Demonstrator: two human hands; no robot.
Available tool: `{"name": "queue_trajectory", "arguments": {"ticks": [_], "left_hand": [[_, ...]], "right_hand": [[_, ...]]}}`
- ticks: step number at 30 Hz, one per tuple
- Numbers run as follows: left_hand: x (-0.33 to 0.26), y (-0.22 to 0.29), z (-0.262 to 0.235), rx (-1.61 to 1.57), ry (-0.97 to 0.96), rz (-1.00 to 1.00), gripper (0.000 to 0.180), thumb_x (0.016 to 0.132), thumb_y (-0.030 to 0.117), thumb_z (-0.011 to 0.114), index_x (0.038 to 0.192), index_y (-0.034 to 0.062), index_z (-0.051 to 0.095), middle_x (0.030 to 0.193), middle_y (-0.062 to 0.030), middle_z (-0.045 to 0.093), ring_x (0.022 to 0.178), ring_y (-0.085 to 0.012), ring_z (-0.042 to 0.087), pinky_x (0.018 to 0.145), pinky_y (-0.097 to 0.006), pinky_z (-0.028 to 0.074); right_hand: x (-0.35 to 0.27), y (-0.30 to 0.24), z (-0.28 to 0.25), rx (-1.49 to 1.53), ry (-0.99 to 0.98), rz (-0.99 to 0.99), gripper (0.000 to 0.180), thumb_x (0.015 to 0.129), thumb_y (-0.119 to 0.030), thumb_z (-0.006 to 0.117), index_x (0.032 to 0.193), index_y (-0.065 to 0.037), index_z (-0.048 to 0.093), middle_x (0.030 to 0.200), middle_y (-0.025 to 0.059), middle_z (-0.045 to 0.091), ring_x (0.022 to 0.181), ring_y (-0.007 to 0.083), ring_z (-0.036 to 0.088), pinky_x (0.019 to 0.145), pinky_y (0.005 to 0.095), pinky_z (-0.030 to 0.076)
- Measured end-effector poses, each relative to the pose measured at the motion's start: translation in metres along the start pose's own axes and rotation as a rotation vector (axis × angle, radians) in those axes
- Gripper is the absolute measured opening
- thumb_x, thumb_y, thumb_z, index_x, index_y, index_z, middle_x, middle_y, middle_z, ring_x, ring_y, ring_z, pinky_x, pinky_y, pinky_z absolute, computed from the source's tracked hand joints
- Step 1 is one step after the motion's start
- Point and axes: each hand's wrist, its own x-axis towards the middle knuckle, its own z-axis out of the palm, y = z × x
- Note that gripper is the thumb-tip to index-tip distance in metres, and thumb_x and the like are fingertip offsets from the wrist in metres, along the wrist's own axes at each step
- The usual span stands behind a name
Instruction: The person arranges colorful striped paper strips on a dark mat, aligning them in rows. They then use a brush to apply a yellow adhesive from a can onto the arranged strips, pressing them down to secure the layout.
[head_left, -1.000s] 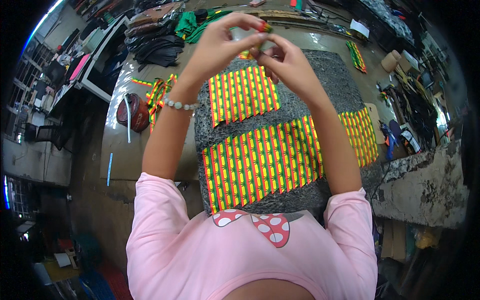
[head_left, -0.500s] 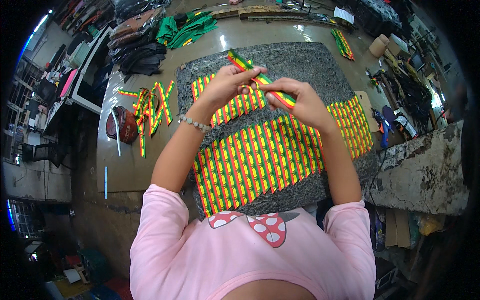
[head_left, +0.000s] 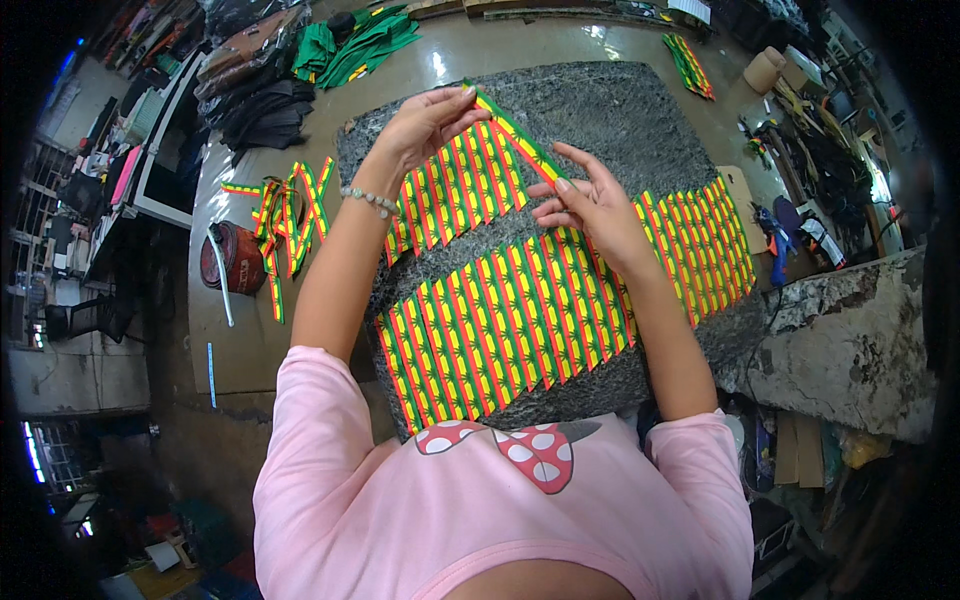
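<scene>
My left hand [head_left: 425, 125] and my right hand [head_left: 590, 205] together hold one red, yellow and green striped strip [head_left: 515, 135], which slants over a dark speckled stone slab [head_left: 610, 110]. The left hand pinches its far end. The right hand's fingers press its near end down beside an upper row of laid strips [head_left: 455, 195]. A longer row of the same strips [head_left: 505, 320] lies side by side across the slab's near half. More strips [head_left: 715, 245] continue to the right.
A loose pile of strips [head_left: 290, 215] lies on the brown table to the left, beside a round red-brown object [head_left: 232, 262]. Green cloth [head_left: 365, 40] and dark bags [head_left: 255, 90] sit at the back left. A rough stone block [head_left: 850, 340] and tools [head_left: 790, 230] stand at right.
Both hands came down from the slab's far edge toward its middle, carrying the strip. The strip now lies lower, next to the upper row. The camera view has tilted down.
</scene>
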Motion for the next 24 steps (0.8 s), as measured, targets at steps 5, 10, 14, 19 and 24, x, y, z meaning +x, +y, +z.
{"name": "queue_trajectory", "arguments": {"ticks": [5,10,14,19,24], "left_hand": [[0.04,-0.004,-0.003,0.424,0.102,0.069,0.039,0.084,0.027,0.075,0.11,0.0,0.065,0.088,-0.0003,0.066,0.076,-0.0044,0.058,0.058,-0.017,0.042],[0.075,-0.021,-0.006,0.823,0.195,0.199,0.036,0.079,0.034,0.079,0.097,0.0034,0.072,0.086,-0.0017,0.068,0.071,-0.0057,0.056,0.059,-0.021,0.041],[0.092,-0.038,-0.011,1.062,0.25,0.229,0.031,0.076,0.034,0.08,0.087,0.0057,0.074,0.077,-0.0024,0.069,0.063,-0.0067,0.057,0.058,-0.024,0.044],[0.101,-0.053,-0.019,1.203,0.304,0.281,0.035,0.069,0.048,0.081,0.084,0.0161,0.078,0.069,-0.0017,0.07,0.059,-0.0136,0.064,0.067,-0.03,0.053],[0.106,-0.057,-0.026,1.182,0.279,0.263,0.032,0.068,0.048,0.081,0.082,0.019,0.078,0.062,0.0,0.068,0.056,-0.0138,0.064,0.064,-0.032,0.052]], "right_hand": [[0.032,0.013,-0.01,-0.208,0.1,0.061,0.027,0.097,-0.018,0.055,0.114,0.003,0.058,0.1,0.0092,0.065,0.078,0.0101,0.063,0.071,0.0236,0.054],[0.051,0.025,-0.023,-0.62,0.173,0.046,0.033,0.087,-0.017,0.066,0.113,0.002,0.062,0.078,0.0065,0.066,0.072,0.0105,0.062,0.065,0.0265,0.049],[0.054,0.038,-0.025,-0.613,0.212,-0.003,0.036,0.085,-0.015,0.07,0.116,0.001,0.062,0.073,0.0017,0.063,0.062,0.0066,0.057,0.054,0.0222,0.045],[0.055,0.045,-0.025,-0.651,0.228,-0.004,0.035,0.08,-0.016,0.073,0.11,0.0,0.064,0.07,0.0039,0.065,0.065,0.0138,0.064,0.063,0.0298,0.051],[0.051,0.046,-0.014,-0.761,0.257,-0.031,0.034,0.079,-0.018,0.074,0.106,0.0,0.066,0.072,0.0061,0.066,0.066,0.0161,0.065,0.064,0.0311,0.052]]}}
